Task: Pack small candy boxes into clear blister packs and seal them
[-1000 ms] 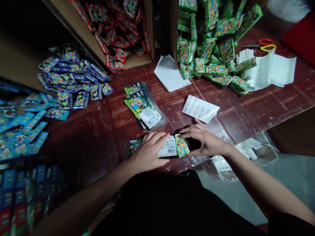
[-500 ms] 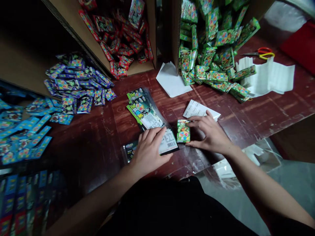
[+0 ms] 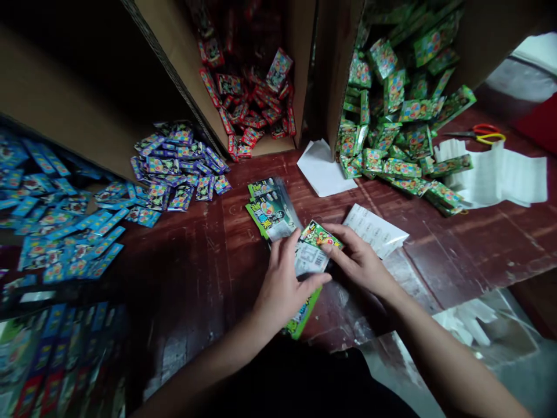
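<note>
My right hand (image 3: 359, 258) pinches a small green candy packet (image 3: 319, 235) between thumb and fingers, over one end of a printed plastic bag (image 3: 314, 260). The bag shows a white label with a barcode, and its bright green end (image 3: 302, 316) sticks out below my left hand. My left hand (image 3: 285, 284) curves across the bag with fingers on its left side and thumb stretched to the right, its fingertips close to the packet. Just beyond lie more printed bags (image 3: 265, 212), overlapping. A sheet of round stickers (image 3: 376, 229) rests beyond my right hand.
Cardboard boxes stand behind, spilling red packets (image 3: 252, 104) and green packets (image 3: 400, 128). Purple packets (image 3: 178, 162) and blue packets (image 3: 78, 232) heap at the left. Scissors (image 3: 478, 133) and white paper strips (image 3: 500, 174) lie right. A white paper (image 3: 324, 168) sits centre back.
My right hand has lifted the green packet from the table and brought it left over the bag. The bag has turned, and my left hand now curves round it. The view has shifted.
</note>
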A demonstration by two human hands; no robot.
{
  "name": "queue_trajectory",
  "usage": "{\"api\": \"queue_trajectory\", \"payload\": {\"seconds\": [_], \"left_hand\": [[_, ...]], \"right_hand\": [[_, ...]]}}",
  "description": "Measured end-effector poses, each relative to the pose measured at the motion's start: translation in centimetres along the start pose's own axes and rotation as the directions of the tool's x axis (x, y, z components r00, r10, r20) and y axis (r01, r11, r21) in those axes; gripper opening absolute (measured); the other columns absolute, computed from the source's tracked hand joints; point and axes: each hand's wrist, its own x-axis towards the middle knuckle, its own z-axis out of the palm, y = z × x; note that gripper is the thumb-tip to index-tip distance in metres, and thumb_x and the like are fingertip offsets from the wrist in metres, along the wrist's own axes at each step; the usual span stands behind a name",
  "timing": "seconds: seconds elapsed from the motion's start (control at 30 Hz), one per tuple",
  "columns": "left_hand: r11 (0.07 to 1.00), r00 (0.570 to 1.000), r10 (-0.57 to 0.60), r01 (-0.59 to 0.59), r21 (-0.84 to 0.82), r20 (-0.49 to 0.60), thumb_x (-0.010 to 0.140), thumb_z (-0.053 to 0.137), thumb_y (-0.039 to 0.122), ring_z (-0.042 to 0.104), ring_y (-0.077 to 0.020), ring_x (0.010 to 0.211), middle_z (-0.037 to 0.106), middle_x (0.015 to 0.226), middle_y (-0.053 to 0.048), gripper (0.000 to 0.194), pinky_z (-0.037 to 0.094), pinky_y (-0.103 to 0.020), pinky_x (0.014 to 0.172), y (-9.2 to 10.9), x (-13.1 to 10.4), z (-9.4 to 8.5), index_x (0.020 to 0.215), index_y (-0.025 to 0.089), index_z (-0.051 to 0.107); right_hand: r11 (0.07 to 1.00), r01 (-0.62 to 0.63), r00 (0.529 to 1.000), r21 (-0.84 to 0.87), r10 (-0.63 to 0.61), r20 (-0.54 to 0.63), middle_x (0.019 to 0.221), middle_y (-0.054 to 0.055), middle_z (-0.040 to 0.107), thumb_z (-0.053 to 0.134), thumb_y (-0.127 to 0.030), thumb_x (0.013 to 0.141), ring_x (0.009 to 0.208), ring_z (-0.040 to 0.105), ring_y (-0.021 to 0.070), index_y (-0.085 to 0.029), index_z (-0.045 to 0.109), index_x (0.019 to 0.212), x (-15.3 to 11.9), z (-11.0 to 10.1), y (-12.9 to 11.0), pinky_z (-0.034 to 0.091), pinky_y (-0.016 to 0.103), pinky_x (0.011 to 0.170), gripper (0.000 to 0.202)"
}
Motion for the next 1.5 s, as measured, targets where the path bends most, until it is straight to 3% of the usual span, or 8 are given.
{"api": "queue_trajectory", "payload": {"seconds": [0.17, 0.67, 0.9, 1.0, 1.17, 1.27, 1.37, 1.5], "left_hand": [[0.897, 0.981, -0.092, 0.156, -0.413, 0.172, 0.102, 0.050, 0.034, 0.064, -0.0230, 0.113, 0.063, 0.125, -0.010, 0.055, 0.052, -0.045, 0.102, -1.9, -0.2, -0.4, 0.154, 0.027, 0.034], [0.875, 0.969, -0.084, 0.183, -0.448, 0.232, 0.096, 0.060, 0.031, 0.062, -0.0193, 0.098, 0.063, 0.114, -0.007, 0.062, 0.053, -0.035, 0.087, -3.4, -2.0, -2.8, 0.154, 0.028, 0.036], [0.840, 0.976, -0.061, 0.162, -0.518, 0.207, 0.090, 0.068, 0.027, 0.062, -0.0154, 0.087, 0.062, 0.101, -0.003, 0.044, 0.051, -0.030, 0.079, -3.9, -1.7, -2.7, 0.127, 0.022, 0.044], [0.815, 0.981, -0.110, 0.181, -0.550, 0.160, 0.088, 0.071, 0.026, 0.063, -0.0136, 0.081, 0.062, 0.097, -0.001, 0.056, 0.052, -0.028, 0.075, -4.2, -2.0, -2.6, 0.132, 0.025, 0.037], [0.832, 0.981, -0.126, 0.185, -0.523, 0.148, 0.091, 0.070, 0.029, 0.064, -0.0156, 0.093, 0.064, 0.102, -0.003, 0.040, 0.051, -0.029, 0.081, -5.0, -2.7, -2.6, 0.124, 0.023, 0.050], [0.842, 0.977, -0.140, 0.204, -0.500, 0.163, 0.090, 0.070, 0.029, 0.064, -0.0166, 0.095, 0.065, 0.104, -0.004, 0.037, 0.051, -0.030, 0.084, -5.6, -2.9, -3.0, 0.122, 0.021, 0.054], [0.842, 0.969, -0.178, 0.240, -0.482, 0.173, 0.089, 0.071, 0.032, 0.064, -0.0176, 0.095, 0.066, 0.103, -0.004, 0.035, 0.052, -0.031, 0.083, -6.0, -2.7, -3.8, 0.120, 0.021, 0.056], [0.870, 0.975, -0.188, 0.219, -0.442, 0.114, 0.094, 0.063, 0.034, 0.063, -0.0196, 0.105, 0.068, 0.111, -0.005, 0.018, 0.049, -0.034, 0.093, -6.1, -1.8, -4.4, 0.106, 0.020, 0.065]], "right_hand": [[0.997, -0.051, 0.987, 0.052, 0.042, 0.155, 0.124, 0.003, 0.070, 0.063, -0.039, 0.096, 0.112, 0.067, 0.0227, -0.030, 0.061, 0.131, 1.1, -1.2, 0.1, 0.056, 0.041, 0.099, 0.036], [1.000, -0.023, 0.979, 0.021, 0.019, 0.205, 0.123, 0.005, 0.070, 0.058, -0.042, 0.099, 0.112, 0.067, 0.0229, -0.028, 0.060, 0.129, 1.7, 0.6, -0.5, 0.056, 0.041, 0.099, 0.034], [0.987, 0.055, 0.902, -0.152, 0.016, 0.432, 0.135, 0.005, 0.066, 0.052, -0.041, 0.102, 0.128, 0.061, 0.0240, -0.030, 0.062, 0.133, 1.4, -0.5, -2.3, 0.048, 0.047, 0.111, 0.034], [0.982, 0.064, 0.933, -0.179, 0.005, 0.360, 0.153, 0.007, 0.050, 0.058, -0.043, 0.099, 0.147, 0.039, 0.0276, -0.031, 0.057, 0.140, -0.2, 0.9, -1.9, 0.037, 0.053, 0.119, 0.043], [0.995, -0.097, 0.974, 0.027, 0.089, 0.210, 0.131, 0.006, 0.064, 0.056, -0.039, 0.100, 0.124, 0.060, 0.0237, -0.032, 0.055, 0.135, -2.6, 4.7, -0.9, 0.048, 0.048, 0.110, 0.036], [0.981, -0.157, 0.986, 0.118, 0.149, 0.070, 0.138, 0.006, 0.057, 0.062, -0.039, 0.096, 0.118, 0.063, 0.0235, -0.032, 0.051, 0.136, -3.5, 6.3, -0.7, 0.053, 0.045, 0.105, 0.042], [0.935, -0.228, 0.958, 0.271, 0.266, -0.110, 0.135, 0.007, 0.057, 0.066, -0.041, 0.093, 0.096, 0.069, 0.0190, -0.032, 0.048, 0.132, -4.2, 7.3, -0.7, 0.060, 0.037, 0.088, 0.044], [0.903, -0.284, 0.946, 0.322, 0.318, -0.059, 0.109, 0.003, 0.068, 0.066, -0.041, 0.094, 0.097, 0.067, 0.0190, -0.027, 0.061, 0.114, -4.2, 7.3, -1.1, 0.057, 0.034, 0.087, 0.025]]}}
